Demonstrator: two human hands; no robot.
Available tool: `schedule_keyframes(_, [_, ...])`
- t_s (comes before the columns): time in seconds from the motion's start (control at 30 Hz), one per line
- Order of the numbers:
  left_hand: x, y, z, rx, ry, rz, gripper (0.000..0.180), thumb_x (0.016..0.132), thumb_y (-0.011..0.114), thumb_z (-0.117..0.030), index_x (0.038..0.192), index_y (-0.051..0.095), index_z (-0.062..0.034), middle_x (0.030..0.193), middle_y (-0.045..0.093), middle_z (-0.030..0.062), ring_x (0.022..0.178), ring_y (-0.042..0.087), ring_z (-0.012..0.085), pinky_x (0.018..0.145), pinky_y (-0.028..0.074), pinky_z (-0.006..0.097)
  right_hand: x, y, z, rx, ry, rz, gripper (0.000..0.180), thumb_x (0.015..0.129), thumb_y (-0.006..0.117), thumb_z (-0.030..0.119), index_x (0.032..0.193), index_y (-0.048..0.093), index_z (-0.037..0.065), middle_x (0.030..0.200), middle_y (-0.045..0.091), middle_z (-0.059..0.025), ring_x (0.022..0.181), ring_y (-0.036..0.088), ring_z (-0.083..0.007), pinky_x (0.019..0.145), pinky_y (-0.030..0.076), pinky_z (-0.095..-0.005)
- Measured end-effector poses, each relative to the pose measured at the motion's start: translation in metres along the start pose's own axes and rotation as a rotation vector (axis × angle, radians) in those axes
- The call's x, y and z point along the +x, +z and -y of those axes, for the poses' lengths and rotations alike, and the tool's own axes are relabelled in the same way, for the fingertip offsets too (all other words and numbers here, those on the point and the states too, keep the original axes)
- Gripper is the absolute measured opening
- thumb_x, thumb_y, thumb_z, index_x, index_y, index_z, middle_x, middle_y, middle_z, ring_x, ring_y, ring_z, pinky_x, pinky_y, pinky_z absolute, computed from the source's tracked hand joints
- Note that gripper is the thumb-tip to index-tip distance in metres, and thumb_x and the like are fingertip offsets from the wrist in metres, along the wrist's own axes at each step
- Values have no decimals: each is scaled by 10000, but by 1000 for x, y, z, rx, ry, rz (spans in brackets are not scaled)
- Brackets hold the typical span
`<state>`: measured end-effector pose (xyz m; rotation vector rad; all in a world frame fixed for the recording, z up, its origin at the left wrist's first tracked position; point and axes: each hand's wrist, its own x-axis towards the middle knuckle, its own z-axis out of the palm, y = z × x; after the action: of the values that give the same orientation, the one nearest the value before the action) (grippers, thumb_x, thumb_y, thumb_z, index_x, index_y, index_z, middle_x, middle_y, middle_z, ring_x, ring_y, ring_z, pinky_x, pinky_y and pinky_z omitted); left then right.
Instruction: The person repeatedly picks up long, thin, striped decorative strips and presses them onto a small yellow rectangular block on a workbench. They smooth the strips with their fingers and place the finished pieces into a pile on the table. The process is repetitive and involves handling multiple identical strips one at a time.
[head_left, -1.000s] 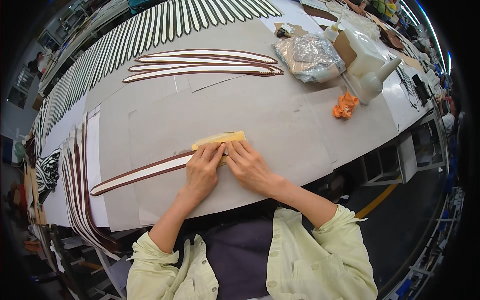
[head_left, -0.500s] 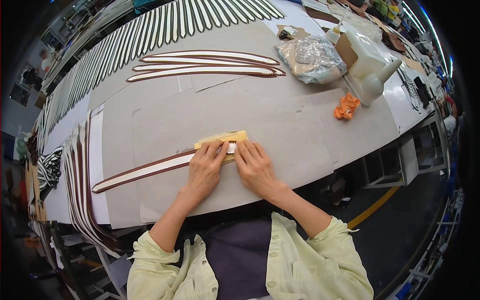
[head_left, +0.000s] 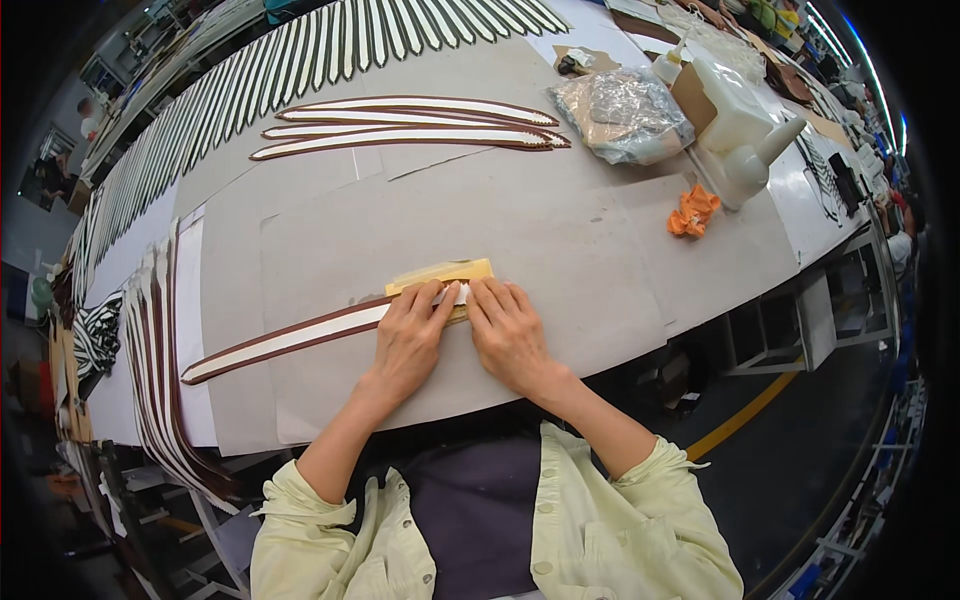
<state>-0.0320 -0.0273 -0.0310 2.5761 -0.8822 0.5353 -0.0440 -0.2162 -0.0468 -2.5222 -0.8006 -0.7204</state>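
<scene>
A long brown strap with a white middle band (head_left: 300, 342) lies across the table in front of me, its pointed end to the left. Its right end, which has a toothed white edge, sits over a yellow block or pad (head_left: 440, 272). My left hand (head_left: 408, 328) is closed on the strap near that end, thumb and fingertips pressed down. Close beside it, my right hand (head_left: 508, 335) pinches the very end of the strap. The fingers of both hands cover part of the strap's end and of the yellow piece.
Several similar brown-and-white straps (head_left: 410, 128) lie farther back; others (head_left: 165, 370) hang over the left edge. Dark-edged white strips (head_left: 330, 50) line the far side. At the right are a crumpled orange piece (head_left: 692, 212), a clear plastic bag (head_left: 625, 115) and a white squeeze bottle (head_left: 735, 170).
Both hands stay on the strap's end with almost no movement. My fingertips have shifted slightly, and less of the toothed white end shows between them. The whole view has drifted a little.
</scene>
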Motion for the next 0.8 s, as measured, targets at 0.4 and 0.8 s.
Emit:
schedule_keyframes(0.4, [7,-2,-4,60,-20,55,547,743,630,95,1280,677,3,1208,616,132,1060,608,330,873,538,436,0,-1,1,15,3,-1,376,777,667,41,1117,668,-119,1235,639,-241,1200,591,-371,1012,479,-478])
schedule_keyframes(0.8, [-33,-20,-18,9,-59,41,586,772,598,66,1355,646,31,1307,623,143,1235,586,333,1033,501,448,7,3,-5,109,112,-15,150,859,713,62,991,658,16,1102,634,-111,1088,592,-303,941,471,-437])
